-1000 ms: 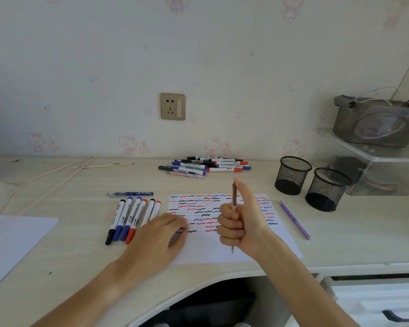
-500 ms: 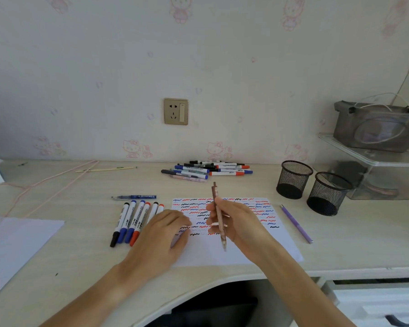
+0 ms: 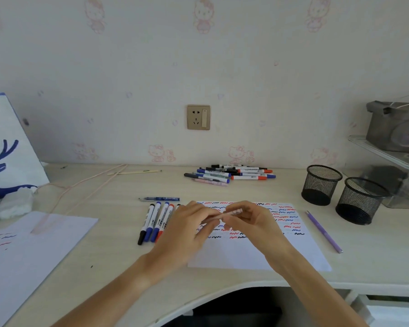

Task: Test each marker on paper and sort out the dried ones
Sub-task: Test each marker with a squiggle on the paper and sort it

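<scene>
My left hand (image 3: 189, 230) and my right hand (image 3: 253, 223) meet above the test paper (image 3: 257, 251), which is covered with red, blue and black squiggles. Between them they hold a thin pink pen (image 3: 233, 212) lying level: the left fingers pinch its left end and the right fingers grip its right part. A row of several capped markers (image 3: 154, 223) lies just left of the paper. An untidy pile of markers (image 3: 229, 174) sits at the back near the wall.
A blue pen (image 3: 159, 198) lies above the marker row and a purple pen (image 3: 324, 232) lies right of the paper. Two black mesh cups (image 3: 321, 185) (image 3: 359, 200) stand at the right, before a clear shelf (image 3: 387, 154). Another scribbled sheet (image 3: 33, 244) and a white bag (image 3: 5, 149) are at the left.
My right hand lowered the pen from upright to level. My left hand lifted off the paper and took hold of the pen's left end.
</scene>
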